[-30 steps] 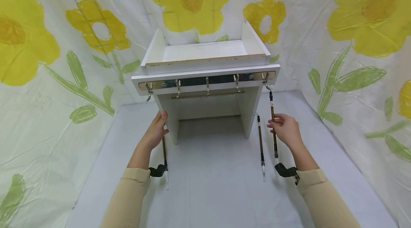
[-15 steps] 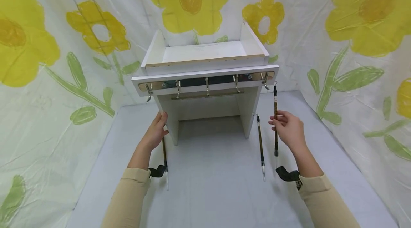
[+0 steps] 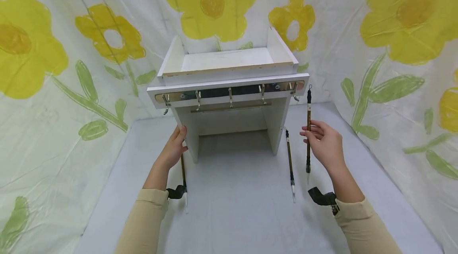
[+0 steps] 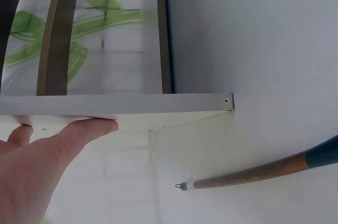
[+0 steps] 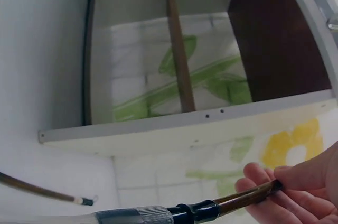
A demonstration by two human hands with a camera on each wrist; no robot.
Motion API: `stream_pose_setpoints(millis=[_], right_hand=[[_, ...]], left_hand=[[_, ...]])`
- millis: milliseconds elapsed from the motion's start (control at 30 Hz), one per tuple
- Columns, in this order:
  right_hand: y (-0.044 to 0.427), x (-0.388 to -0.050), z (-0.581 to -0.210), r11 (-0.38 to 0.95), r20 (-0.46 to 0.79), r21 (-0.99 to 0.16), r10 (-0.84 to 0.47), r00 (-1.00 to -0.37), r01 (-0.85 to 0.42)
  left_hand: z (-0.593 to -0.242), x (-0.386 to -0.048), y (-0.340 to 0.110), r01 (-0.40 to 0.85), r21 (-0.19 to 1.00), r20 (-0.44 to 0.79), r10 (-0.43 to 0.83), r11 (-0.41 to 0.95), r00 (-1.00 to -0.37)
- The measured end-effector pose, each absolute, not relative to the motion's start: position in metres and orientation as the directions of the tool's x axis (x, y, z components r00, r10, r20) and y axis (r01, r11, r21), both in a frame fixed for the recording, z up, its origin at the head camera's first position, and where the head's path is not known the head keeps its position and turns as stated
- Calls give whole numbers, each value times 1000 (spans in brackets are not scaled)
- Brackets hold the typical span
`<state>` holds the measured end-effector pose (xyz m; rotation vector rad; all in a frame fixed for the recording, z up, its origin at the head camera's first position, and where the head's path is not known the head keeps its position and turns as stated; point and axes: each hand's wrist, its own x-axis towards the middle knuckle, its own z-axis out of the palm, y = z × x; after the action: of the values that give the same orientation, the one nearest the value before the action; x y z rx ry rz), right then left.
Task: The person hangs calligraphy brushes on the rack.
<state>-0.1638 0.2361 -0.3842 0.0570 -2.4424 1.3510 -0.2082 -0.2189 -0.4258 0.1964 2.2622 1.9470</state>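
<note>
R hand (image 3: 327, 144): fingers pinching brush (image 3: 309, 115), approx. vert., top nr. R-end hook (image 3: 295, 92), apart. L hand (image 3: 173, 146): fingers approx. straight, vs. outer L side of wht. shelf unit (image 3: 190, 130). 2nd brush (image 3: 289, 154) & 3rd brush (image 3: 183, 170) on desk (image 3: 236, 210).

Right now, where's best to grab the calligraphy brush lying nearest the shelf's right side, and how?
I'd pinch its slender brown handle midway, from above and the right. The shelf's right panel stands close on the left of its far end, so the right side looks roomier. The clear cap at the near end might slip off, so I'd avoid pulling there.
</note>
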Motion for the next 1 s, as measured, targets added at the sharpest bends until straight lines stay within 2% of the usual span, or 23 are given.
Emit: stream_pose_setpoints(millis=[500,1000], right_hand=[[231,-142,-375,499,439,-806,144,-887,-318],[217,-132,-359,505,525,-762,113,-844,-406]], left_hand=[[-434,-208,-221,0,984,-37,203,179,-979],[-430,-211,-220,15,990,-14,204,141,-979]])
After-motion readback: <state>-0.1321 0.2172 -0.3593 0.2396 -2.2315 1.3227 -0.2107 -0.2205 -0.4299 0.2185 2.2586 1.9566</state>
